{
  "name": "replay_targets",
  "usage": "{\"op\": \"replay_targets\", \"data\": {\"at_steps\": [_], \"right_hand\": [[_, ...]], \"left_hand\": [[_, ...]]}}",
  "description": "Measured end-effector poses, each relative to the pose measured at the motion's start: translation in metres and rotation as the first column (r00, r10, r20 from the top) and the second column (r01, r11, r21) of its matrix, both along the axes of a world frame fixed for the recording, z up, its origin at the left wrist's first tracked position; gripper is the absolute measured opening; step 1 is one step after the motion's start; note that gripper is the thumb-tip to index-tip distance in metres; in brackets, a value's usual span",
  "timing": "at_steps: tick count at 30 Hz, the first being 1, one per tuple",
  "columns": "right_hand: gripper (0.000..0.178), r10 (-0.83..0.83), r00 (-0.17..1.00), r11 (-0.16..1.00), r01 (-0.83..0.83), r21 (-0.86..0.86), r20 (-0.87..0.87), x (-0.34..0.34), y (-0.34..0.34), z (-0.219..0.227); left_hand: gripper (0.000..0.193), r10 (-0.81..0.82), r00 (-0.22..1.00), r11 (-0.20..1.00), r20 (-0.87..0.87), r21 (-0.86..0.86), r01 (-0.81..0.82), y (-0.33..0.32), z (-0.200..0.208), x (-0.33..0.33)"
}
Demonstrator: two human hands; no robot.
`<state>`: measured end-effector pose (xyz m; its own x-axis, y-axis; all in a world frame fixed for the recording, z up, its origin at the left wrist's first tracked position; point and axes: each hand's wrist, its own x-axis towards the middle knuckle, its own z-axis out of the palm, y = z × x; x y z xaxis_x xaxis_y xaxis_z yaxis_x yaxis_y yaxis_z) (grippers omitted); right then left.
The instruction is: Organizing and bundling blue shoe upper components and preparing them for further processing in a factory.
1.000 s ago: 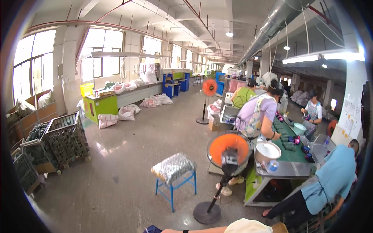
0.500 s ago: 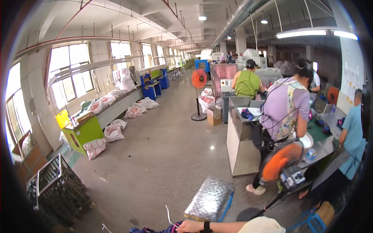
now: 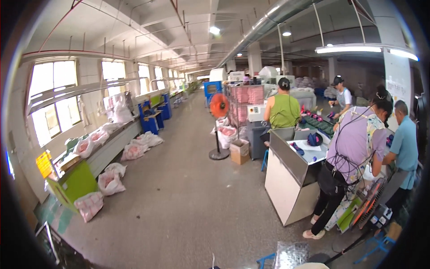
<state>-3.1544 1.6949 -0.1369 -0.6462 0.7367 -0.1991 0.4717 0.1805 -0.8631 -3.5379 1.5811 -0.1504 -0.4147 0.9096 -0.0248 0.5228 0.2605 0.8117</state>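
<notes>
Neither of my hands shows; both are below the lower edge. A sliver of cream cloth (image 3: 311,266), perhaps my sleeve, peeks in at the bottom right of centre. A thin white strip (image 3: 213,260) sticks up at the bottom edge; what it belongs to is hidden. Close by on the right, a silver bubble-wrap-covered stool or pad (image 3: 291,256) is partly cut off, with a blue leg or bar (image 3: 266,258) beside it.
A white-sided workbench (image 3: 289,193) stands at right, with several people at work around it. Near them is an orange pedestal fan (image 3: 369,204). Another orange fan (image 3: 219,106) stands mid-aisle by a cardboard box (image 3: 240,152). White sacks (image 3: 112,179) and a green cabinet (image 3: 76,190) line the left.
My view has tilted up and shifted right. My right hand, with its black wristband, held a dark cloth bundle with a white strip; it has dropped out of the picture.
</notes>
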Motion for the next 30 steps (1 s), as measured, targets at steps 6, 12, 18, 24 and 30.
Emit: {"op": "replay_targets", "data": {"at_steps": [6, 12, 18, 24, 30], "right_hand": [[0.035, -0.310, 0.905, 0.946, 0.266, -0.183, -0.291, 0.017, 0.115, -0.029], [0.039, -0.462, 0.885, 0.885, 0.464, 0.046, -0.055, 0.090, 0.224, -0.011], [0.039, -0.454, 0.891, 0.853, 0.435, 0.287, -0.002, 0.219, 0.354, 0.050], [0.037, -0.566, 0.824, 0.761, 0.507, 0.405, 0.032, 0.343, 0.444, 0.185], [0.035, -0.784, 0.372, 0.483, 0.869, -0.111, -0.496, 0.507, 0.510, 0.259]], "left_hand": [[0.021, -0.312, 0.948, 0.942, 0.057, -0.109, 0.317, 0.244, 0.000, 0.042], [0.021, -0.562, 0.724, 0.790, 0.401, -0.001, 0.614, 0.453, 0.048, 0.159], [0.018, -0.668, 0.724, 0.741, 0.174, 0.069, 0.668, 0.672, 0.099, 0.270], [0.019, -0.810, 0.586, 0.572, -0.003, 0.213, 0.792, 0.818, 0.245, 0.434], [0.017, -0.957, 0.284, 0.285, 0.062, 0.396, 0.873, 0.958, 0.314, 0.626]]}}
